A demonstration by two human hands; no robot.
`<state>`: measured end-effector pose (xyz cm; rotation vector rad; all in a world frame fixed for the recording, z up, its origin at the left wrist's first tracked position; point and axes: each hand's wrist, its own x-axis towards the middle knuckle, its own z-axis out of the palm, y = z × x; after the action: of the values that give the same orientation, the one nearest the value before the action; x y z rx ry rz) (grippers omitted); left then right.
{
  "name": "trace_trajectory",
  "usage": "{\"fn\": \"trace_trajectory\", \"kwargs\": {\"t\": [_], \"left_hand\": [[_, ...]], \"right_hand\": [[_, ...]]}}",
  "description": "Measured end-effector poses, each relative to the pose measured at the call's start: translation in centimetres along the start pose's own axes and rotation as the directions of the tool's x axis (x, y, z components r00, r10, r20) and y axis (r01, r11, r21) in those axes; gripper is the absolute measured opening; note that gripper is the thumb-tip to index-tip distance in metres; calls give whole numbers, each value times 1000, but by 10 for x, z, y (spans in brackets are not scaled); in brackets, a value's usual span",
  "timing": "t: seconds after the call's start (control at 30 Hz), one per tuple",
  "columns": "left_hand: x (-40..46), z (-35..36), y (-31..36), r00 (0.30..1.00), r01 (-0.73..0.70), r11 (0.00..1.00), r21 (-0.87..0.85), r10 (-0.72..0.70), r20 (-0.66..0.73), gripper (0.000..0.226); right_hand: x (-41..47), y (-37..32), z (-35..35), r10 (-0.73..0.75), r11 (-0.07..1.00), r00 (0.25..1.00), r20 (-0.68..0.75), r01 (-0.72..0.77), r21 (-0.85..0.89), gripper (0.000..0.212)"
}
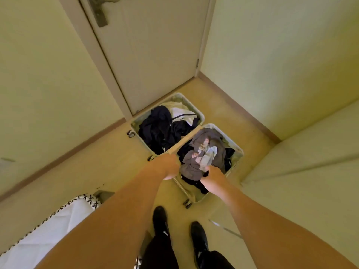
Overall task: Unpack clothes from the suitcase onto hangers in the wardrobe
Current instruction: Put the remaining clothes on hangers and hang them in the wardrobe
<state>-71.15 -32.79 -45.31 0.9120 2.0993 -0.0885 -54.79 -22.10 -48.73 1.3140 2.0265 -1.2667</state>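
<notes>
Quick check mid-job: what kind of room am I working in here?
Most likely a bedroom or hotel room: a closed door in the corner, a white quilted mattress edge at lower left, and an open suitcase full of clothes on the floor.

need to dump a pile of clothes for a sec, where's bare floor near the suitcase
Bare floor lies between the suitcase, the door and the right wall; another strip runs left of it along the skirting. Both suitcase halves are crammed, with both hands at the grey top.
</notes>
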Motion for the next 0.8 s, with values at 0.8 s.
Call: {"fn": "trace_trajectory", "kwargs": {"t": [0.8], "left_hand": [[604,259,3,997,-1,930,-369,29,71,71]], "right_hand": [[582,249,53,213,972,903,-372,-158,172,56]]}}
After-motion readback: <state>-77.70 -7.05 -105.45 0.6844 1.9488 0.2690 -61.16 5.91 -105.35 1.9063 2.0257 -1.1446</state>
